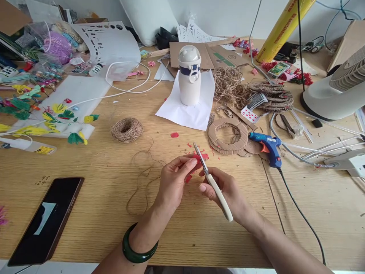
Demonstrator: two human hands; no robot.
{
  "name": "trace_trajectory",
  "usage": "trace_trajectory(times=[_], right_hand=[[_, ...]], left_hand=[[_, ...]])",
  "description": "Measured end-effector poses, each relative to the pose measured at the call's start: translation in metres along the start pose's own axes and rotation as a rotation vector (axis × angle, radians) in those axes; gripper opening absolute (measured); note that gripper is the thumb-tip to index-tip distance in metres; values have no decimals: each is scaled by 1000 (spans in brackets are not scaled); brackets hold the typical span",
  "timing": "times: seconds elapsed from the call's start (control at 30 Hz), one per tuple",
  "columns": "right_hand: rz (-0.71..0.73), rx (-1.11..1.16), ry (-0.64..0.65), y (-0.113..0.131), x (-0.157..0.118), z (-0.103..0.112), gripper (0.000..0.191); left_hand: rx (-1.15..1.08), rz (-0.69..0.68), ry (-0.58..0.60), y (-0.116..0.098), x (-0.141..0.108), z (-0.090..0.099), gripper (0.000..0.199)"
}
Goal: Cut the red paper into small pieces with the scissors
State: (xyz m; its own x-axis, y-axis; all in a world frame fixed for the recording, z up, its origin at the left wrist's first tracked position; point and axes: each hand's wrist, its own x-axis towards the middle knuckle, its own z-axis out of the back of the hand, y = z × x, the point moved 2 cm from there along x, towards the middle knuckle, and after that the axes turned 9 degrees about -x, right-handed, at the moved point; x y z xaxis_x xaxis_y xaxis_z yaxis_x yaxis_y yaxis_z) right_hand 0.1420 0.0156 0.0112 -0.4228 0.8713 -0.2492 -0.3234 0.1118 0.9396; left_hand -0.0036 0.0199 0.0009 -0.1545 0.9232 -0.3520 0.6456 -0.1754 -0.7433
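My left hand (178,177), a dark green bangle on its wrist, pinches a small red piece (195,157) between thumb and fingertips. The scissors (218,192) with cream handles are in my right hand (224,188), their blades pointing up and away beside the red piece. Small red scraps (205,156) lie on the table around the blade tips. One red oval (174,135) rests farther back, by itself. A loose strand of twine (139,173) curls left of my left hand, in front of the twine ball (127,129).
A white bottle (190,82) stands on paper at the back. Right of centre are cardboard rings (228,136) and a blue glue gun (266,146) with its cord. A phone (47,219) lies front left; craft flowers (54,118) are behind it.
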Motion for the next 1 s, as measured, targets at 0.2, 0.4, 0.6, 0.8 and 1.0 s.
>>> trace_trajectory(times=[0.2, 0.4, 0.6, 0.8, 1.0], right_hand=[[-22, -2, -11, 0, 0, 1, 42], [-70, -13, -5, 3, 0, 2, 44], [-83, -20, 2, 4, 0, 4, 46], [-96, -33, 4, 6, 1, 5, 49], [-104, -47, 11, 7, 1, 6, 49]], left_hand=[[3, -2, -9, 0, 0, 0, 13], [1, 1, -34, 1, 1, 2, 15], [-31, 26, -12, -1, 3, 1, 12], [-54, 72, 12, -2, 4, -1, 13], [-50, 65, 29, -4, 5, -1, 12]])
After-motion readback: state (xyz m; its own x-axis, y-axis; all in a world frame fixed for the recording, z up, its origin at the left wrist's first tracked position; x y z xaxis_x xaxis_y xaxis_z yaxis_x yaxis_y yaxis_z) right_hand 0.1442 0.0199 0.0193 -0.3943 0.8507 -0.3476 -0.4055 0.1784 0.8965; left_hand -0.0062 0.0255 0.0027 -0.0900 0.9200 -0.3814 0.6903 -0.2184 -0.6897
